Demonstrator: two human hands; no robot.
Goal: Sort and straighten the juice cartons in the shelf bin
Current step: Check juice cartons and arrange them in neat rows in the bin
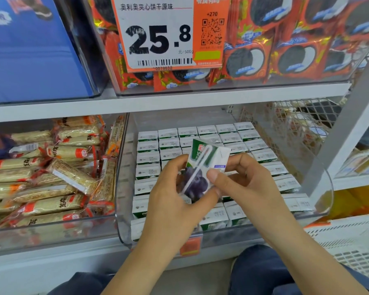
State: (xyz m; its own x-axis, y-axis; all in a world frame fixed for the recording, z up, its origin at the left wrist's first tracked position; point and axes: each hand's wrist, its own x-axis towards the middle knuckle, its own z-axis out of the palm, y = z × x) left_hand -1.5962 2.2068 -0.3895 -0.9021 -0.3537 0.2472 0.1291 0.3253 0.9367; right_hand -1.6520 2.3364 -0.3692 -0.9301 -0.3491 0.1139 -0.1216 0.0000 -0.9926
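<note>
Dozens of upright juice cartons (230,137) filled the clear shelf bin (124,201) in tidy rows. Above them, one loose carton (202,169) was held tilted between both hands: the left hand (175,201) wrapped its lower end, the right hand (245,182) pinched its side, thumb near the attached straw (197,167). Pushing it down crooked would likely topple neighbours or snag that straw.

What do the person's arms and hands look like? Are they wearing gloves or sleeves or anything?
No gloves: both the left hand and the right hand are bare, and so are the forearms, with no sleeves showing in this view. The fingers have short, plain nails. I see no watch or bracelet. Lower down, the person wears dark blue trousers.
</note>
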